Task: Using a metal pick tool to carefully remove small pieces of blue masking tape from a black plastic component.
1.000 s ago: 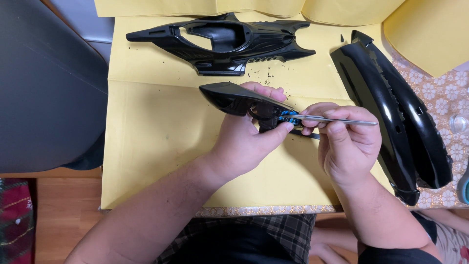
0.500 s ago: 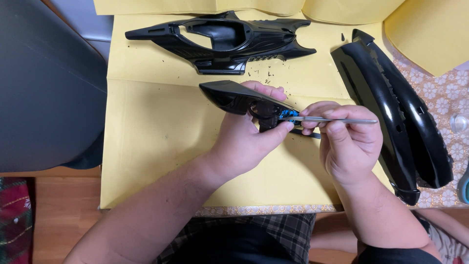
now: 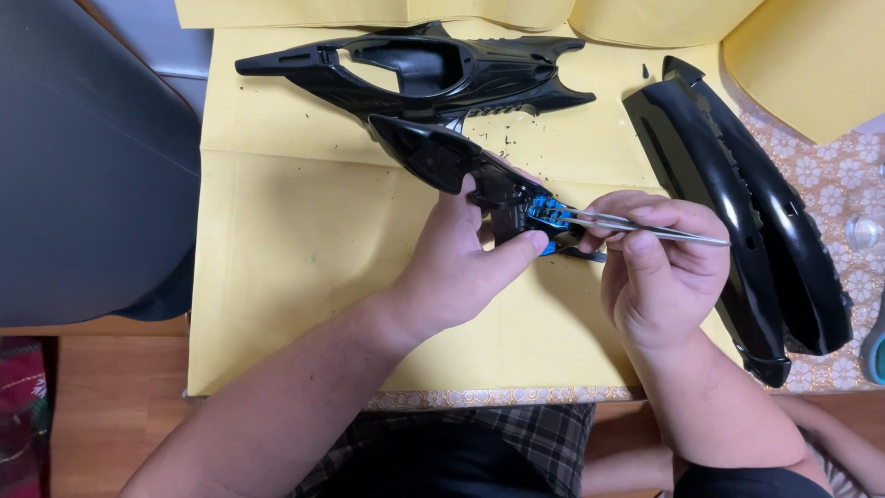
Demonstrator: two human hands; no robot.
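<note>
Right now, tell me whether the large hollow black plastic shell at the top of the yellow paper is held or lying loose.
Lying loose: the large black plastic shell rests on the yellow paper, and neither hand touches it.

Glossy black plastic marks the pointed part [image 3: 452, 157] gripped in the left hand [image 3: 461, 267], a bright blue plastic piece [image 3: 550, 214] showing just beyond the thumb tip. Thin, shiny metal tweezers [image 3: 645, 228] lie pinched between the right hand's [image 3: 664, 277] fingers. Matt yellow paper [image 3: 295, 267] lies beneath both, with two more smooth black plastic shells [image 3: 433, 69] [image 3: 737, 194] beyond the fingers.
</note>
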